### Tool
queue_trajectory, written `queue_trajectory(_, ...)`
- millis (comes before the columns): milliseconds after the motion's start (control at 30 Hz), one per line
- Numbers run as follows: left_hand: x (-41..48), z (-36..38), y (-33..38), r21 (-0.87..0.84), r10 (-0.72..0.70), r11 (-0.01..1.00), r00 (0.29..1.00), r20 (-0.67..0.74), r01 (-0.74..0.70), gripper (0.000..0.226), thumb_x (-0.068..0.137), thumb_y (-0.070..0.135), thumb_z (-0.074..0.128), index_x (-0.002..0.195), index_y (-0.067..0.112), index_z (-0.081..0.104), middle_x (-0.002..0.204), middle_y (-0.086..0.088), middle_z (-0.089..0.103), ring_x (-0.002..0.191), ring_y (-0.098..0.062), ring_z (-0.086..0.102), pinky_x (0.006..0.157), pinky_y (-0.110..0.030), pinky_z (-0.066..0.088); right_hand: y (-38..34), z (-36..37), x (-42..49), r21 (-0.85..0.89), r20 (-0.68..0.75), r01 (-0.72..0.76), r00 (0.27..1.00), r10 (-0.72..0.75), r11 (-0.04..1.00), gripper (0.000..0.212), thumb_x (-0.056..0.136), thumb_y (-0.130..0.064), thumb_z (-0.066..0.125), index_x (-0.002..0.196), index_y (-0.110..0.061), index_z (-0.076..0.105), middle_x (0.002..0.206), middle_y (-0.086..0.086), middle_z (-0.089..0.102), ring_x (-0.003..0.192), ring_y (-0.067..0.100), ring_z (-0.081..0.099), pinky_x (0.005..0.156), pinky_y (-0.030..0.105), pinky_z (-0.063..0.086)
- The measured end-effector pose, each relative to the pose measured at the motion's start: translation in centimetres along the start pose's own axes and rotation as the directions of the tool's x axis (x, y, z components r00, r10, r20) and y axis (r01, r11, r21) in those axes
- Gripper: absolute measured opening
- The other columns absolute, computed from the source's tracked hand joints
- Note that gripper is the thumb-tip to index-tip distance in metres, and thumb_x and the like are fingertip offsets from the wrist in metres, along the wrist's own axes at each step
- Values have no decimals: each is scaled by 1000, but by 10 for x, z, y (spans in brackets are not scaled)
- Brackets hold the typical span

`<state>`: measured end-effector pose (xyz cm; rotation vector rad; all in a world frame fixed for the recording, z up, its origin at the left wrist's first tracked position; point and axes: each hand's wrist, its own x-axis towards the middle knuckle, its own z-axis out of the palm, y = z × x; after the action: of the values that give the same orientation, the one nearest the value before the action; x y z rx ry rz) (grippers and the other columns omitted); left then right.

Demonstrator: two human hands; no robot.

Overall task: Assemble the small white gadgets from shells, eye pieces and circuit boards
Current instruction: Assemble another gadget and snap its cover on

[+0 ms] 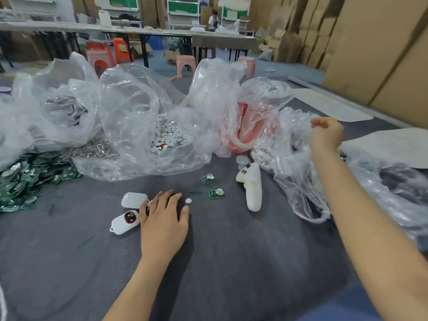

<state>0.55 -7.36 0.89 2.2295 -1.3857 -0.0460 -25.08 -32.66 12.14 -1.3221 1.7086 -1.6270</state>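
Shells (133,199) and boards (216,193) sit close for easy reach. Left grip (164,218) rests flat, released; right grip (326,134) curls at the bag (296,179), can't tell if pinching.

A white controller (252,186) lies on grey cloth (231,251); stools (185,63), cardboard (370,42) behind.
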Motion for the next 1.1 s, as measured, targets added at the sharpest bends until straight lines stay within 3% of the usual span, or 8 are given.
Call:
queue_trajectory(67,-1,-1,1,10,1,1000,1000,-3,0,41,96,39,45,135,27,49,146,10,41,141,-12,26,116,-38,5,16,12,24,-413,247,-25,959,139,910,33,88,2,46,116,-2,65,124,17,61,117,30,55,100,33,44)
queue_trajectory(167,-1,-1,1,29,2,1000,1000,-13,-2,39,95,36,47,133,27,51,144,10,43,138,-11,31,116,-37,8,26,26,17,-774,538,356,806,247,523,40,97,-7,40,136,0,47,144,16,43,131,30,42,108,31,33)
queue_trajectory(267,0,0,2,35,-8,999,1000,-25,8,38,94,36,48,130,27,53,142,10,46,135,-11,35,115,-37,10,25,35,6,-765,623,528,752,215,368,40,94,-1,43,133,-2,50,141,16,46,127,29,46,105,31,37)
queue_trajectory(600,1,1,2,43,-5,999,998,-58,8,35,92,33,53,126,25,57,138,9,50,130,-13,42,114,-37,16,24,37,19,-835,549,493,772,321,242,54,98,-3,38,147,5,19,153,24,26,137,37,33,111,40,29)
queue_trajectory(733,1,2,2,37,-4,999,998,-59,6,35,91,31,55,125,23,58,136,7,52,129,-16,43,113,-38,17,11,36,21,-836,548,491,734,401,244,63,93,-1,39,151,-5,13,147,19,38,110,32,56,82,35,49)
queue_trajectory(800,1,3,2,34,-6,999,998,-64,8,34,90,30,57,123,22,59,135,6,53,128,-17,44,112,-38,17,0,38,16,-823,560,533,705,435,196,61,88,4,44,146,4,25,140,20,46,99,31,59,68,32,47)
queue_trajectory(900,1,4,2,30,-6,1000,998,-69,8,33,89,29,58,121,21,61,134,4,55,127,-19,46,112,-39,18,-9,44,7,-785,571,618,687,450,53,53,83,5,53,134,11,42,141,21,45,94,30,58,71,32,47)
queue_trajectory(1100,1,5,2,17,6,1000,997,-82,-5,32,88,28,60,119,21,62,132,4,56,125,-19,48,111,-40,20,-15,41,-7,-764,558,640,716,420,-77,56,87,3,55,140,7,37,153,18,28,98,29,53,72,28,43)
